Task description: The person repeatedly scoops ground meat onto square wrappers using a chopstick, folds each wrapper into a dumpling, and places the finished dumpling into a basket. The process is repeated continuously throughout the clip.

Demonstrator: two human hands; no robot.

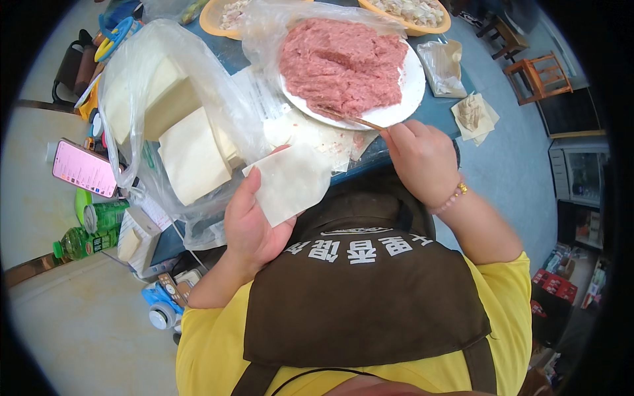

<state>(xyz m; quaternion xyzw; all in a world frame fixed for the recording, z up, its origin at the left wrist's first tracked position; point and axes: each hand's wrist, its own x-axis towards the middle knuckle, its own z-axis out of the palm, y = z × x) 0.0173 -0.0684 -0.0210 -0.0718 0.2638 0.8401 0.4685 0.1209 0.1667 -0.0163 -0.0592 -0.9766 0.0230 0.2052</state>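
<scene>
My left hand (257, 222) holds a thin square dough wrapper (290, 183) by its left edge, thumb on top. In my right hand (421, 161) is a thin wooden stick (369, 123), its far end at the lower edge of a mound of pink minced meat (344, 64). The meat lies on a white plate (415, 84), with clear plastic film along its upper left side. Left of the plate, stacked wrappers (195, 153) sit in and on an open clear plastic bag (213, 64).
Two orange baskets (210, 20) of chopped pale food stand behind the plate. Used tissues (473, 116) and a tissue pack (441, 69) lie on the right. At left are a phone (84, 168), a green can (105, 216) and a green bottle (79, 242). Wrapper scraps (317, 138) lie before the plate.
</scene>
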